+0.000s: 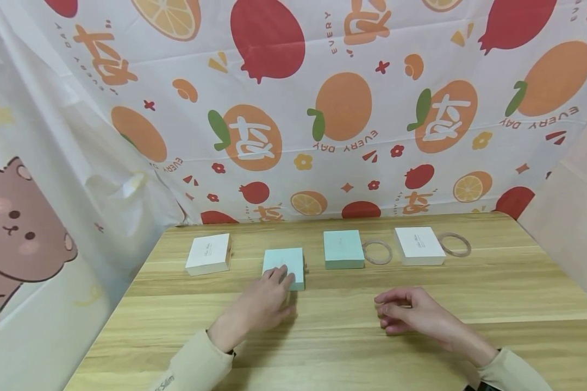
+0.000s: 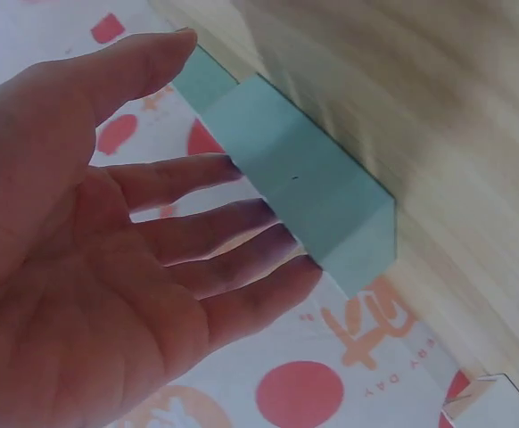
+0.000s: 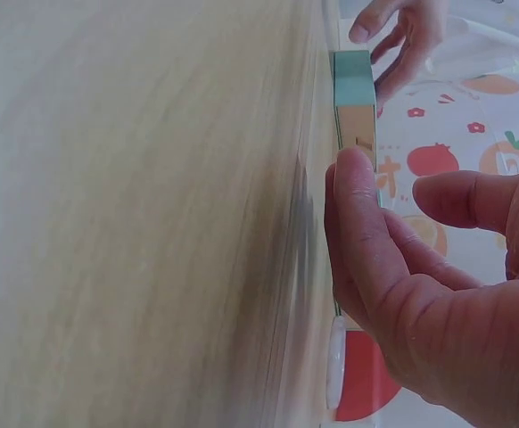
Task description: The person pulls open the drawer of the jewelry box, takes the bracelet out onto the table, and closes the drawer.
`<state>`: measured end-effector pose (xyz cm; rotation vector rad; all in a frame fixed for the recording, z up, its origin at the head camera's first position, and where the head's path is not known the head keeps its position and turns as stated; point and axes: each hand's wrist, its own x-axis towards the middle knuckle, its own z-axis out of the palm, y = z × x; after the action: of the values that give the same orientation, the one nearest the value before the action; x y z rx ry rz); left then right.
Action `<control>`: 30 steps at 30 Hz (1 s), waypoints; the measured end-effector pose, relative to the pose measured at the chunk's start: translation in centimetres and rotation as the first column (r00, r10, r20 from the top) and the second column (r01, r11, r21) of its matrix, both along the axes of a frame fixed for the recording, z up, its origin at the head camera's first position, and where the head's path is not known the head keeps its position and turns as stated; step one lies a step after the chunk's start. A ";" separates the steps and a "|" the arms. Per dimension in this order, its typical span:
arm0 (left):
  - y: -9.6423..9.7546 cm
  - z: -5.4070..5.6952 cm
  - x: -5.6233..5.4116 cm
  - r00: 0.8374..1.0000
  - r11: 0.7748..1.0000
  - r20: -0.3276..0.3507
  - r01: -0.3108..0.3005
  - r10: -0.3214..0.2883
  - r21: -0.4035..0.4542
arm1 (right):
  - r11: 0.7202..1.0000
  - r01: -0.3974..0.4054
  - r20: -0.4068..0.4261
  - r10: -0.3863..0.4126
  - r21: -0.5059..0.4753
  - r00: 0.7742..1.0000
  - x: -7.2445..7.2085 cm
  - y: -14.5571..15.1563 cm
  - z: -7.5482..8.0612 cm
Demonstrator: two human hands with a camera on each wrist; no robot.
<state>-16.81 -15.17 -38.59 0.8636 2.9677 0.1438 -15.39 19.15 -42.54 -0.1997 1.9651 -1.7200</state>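
My left hand [image 1: 266, 300] reaches over a small teal box [image 1: 286, 256] left of the table's middle, fingertips on its lid. In the left wrist view the four fingers [image 2: 233, 234] extend to the upper edge of this box [image 2: 300, 183], while the thumb stays apart from it. To the right, my right hand [image 1: 414, 313] hovers close over the wood with loosely bent fingers and nothing in them. The right wrist view shows a gap between its thumb and fingers [image 3: 364, 209]. Beyond it, the same box [image 3: 355, 80] shows a tan side.
A white box [image 1: 208, 253] lies at the table's left. Farther right are another teal box [image 1: 343, 248], a translucent ring [image 1: 378, 263], a second white box [image 1: 419, 245] and another ring [image 1: 462, 254]. A fruit-print curtain [image 1: 293, 179] hangs behind the wooden table [image 1: 332, 353].
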 end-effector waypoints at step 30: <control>-0.7 2.2 -1.4 0.983 0.991 0.173 0.043 -0.065 0.127 | 1.000 -0.010 0.028 0.010 -0.003 1.000 0.2 -0.2 0.1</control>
<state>-18.19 -15.89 -36.38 0.8930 2.7917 0.3834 -15.18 18.98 -42.48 -0.1850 1.9383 -1.7112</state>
